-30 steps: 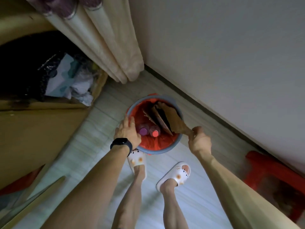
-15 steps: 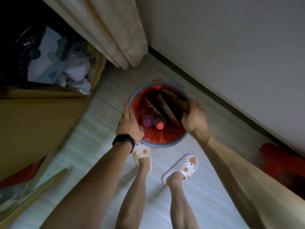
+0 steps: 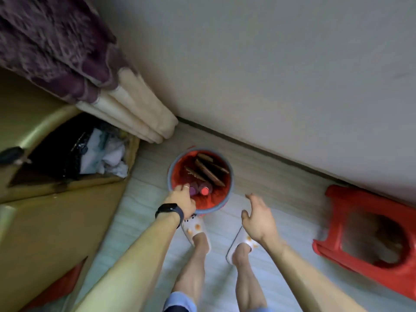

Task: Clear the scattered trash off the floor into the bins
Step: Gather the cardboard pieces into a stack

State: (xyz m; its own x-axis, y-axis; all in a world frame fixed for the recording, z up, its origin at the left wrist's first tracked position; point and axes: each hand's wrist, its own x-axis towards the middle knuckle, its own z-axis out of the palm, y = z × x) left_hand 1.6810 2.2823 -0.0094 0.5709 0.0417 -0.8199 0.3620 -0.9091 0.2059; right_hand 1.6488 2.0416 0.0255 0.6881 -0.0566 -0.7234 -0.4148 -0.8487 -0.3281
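**A:** Your left hand (image 3: 182, 199) lies on the near-left rim of the bin (image 3: 231, 180). I'd guess it's there to steady the light tub so it doesn't slide or tip as trash goes in.

**B:** Agreed, though I can't tell whether your fingers hook over the edge or merely rest on it. The cardboard pieces (image 3: 208, 173) stand slanted inside against the far wall. The bottles (image 3: 204, 190) lie below them, close to your fingertips.

**A:** Your right hand (image 3: 256, 218) holds nothing. Its fingers are spread and loose, palm down, and it hovers over the floor just beside the bin.

**B:** That reads to me as a drop completed. Both your forearms reach forward and down, the left aimed straight at the rim and the right angled outward.

**A:** The cardboard box (image 3: 67, 210) on your left, with the black bag (image 3: 56, 154) inside, looks like your second bin.
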